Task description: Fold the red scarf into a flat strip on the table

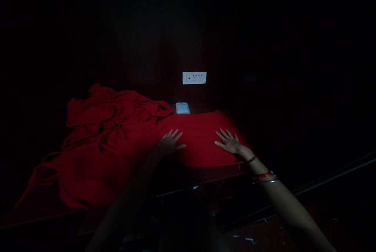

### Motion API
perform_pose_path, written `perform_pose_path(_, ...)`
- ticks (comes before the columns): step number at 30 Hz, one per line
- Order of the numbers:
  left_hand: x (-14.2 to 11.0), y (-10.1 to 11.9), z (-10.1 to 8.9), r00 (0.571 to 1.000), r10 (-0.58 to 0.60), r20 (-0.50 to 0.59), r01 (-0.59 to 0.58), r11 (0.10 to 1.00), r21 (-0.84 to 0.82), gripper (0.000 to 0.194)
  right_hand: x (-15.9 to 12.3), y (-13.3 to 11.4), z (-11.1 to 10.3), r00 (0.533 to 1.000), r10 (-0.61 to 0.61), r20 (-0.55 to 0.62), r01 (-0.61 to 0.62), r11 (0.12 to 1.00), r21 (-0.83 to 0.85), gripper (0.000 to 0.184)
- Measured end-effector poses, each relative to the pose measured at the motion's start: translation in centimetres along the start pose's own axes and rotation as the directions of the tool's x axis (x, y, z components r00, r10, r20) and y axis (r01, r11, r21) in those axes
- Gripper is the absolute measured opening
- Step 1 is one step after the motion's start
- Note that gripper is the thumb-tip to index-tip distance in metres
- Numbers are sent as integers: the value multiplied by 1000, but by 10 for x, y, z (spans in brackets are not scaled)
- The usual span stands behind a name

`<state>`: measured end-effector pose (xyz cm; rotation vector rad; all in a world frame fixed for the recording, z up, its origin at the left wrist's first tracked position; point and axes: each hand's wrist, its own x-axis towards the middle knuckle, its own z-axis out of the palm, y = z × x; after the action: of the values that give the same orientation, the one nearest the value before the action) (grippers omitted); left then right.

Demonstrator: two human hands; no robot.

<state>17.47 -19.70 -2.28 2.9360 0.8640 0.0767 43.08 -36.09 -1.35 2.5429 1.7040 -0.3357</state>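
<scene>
A large red cloth [117, 142] lies over a dark surface in a very dim room. Its right part is spread flat and smooth; its left part is bunched in folds and hangs toward the near left. My left hand [170, 142] rests flat on the smooth part, fingers stretched out. My right hand [228, 141] lies flat on the same part further right, fingers spread. Red and metal bangles [264, 177] sit on my right wrist. Neither hand holds anything.
A white wall socket plate [194, 77] sits on the dark wall behind the cloth. A small pale object [182, 107] lies just behind the cloth's far edge. The dark wooden edge [211, 173] of the surface shows below the cloth. Small bright scraps [249, 238] lie on the floor.
</scene>
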Motion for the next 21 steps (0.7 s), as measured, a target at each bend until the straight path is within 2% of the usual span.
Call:
perform_pose_path(4,-2,0,-1,999,18,31,-18,1000,-15,79,-1,-7,-13,997,35,64,-36,999,13,79)
perform_pose_path(6,-4,1,-3,997,76,30,-75,997,-23,80,5,-19,-25,999,-9,48,7,999,36,80)
perform_pose_path(8,-3,3,-6,994,107,-24,-108,994,-6,76,16,-35,-34,996,-88,-16,89,994,62,78)
perform_pose_path(10,-2,2,-7,990,56,-131,-51,998,38,67,30,-48,-36,990,-133,-40,136,988,73,78)
perform_pose_path(12,-1,-1,-7,976,-57,-211,75,994,77,61,42,-54,-31,991,-132,-10,132,989,60,78)
perform_pose_path(15,-2,-9,-1,974,-157,-165,177,977,115,65,49,-46,-18,993,-114,18,113,993,23,75)
perform_pose_path(18,-3,-13,2,984,-134,-117,148,982,117,71,47,-31,-17,997,-52,53,52,999,-2,74)
perform_pose_path(21,-3,-13,-3,978,-96,-184,116,988,101,68,43,-32,-30,993,22,113,-19,1000,-24,76)
